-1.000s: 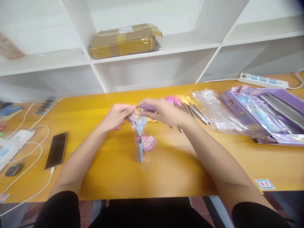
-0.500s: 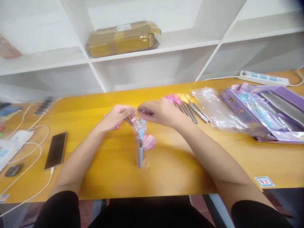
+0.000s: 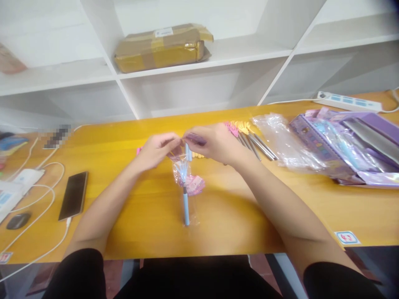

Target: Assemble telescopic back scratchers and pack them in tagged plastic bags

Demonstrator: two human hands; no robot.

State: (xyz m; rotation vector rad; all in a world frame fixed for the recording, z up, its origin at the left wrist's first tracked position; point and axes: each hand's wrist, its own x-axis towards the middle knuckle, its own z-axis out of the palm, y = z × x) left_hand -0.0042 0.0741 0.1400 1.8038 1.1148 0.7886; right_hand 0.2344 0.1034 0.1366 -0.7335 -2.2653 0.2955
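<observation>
A light-blue back scratcher with a hand-shaped head sits inside a clear plastic bag, hanging upright below my hands. My left hand pinches the bag's upper edge between thumb and fingers. Close beside it, my right hand is closed on a small purple card, its fingertips meeting at the bag's mouth. Behind the bag, several pink cards lie on the table. Blue handles and yellow handles show partly beneath my right hand.
Pink and yellow scratchers with metal rods lie right of my hands, beside clear bags and an open purple box. A phone, cables and a power strip occupy the left. A taped carton rests on the shelf.
The bagged scratcher has dropped slightly lower relative to my hands. My right hand has shifted a little right and up, uncovering blue and yellow handles behind it.
</observation>
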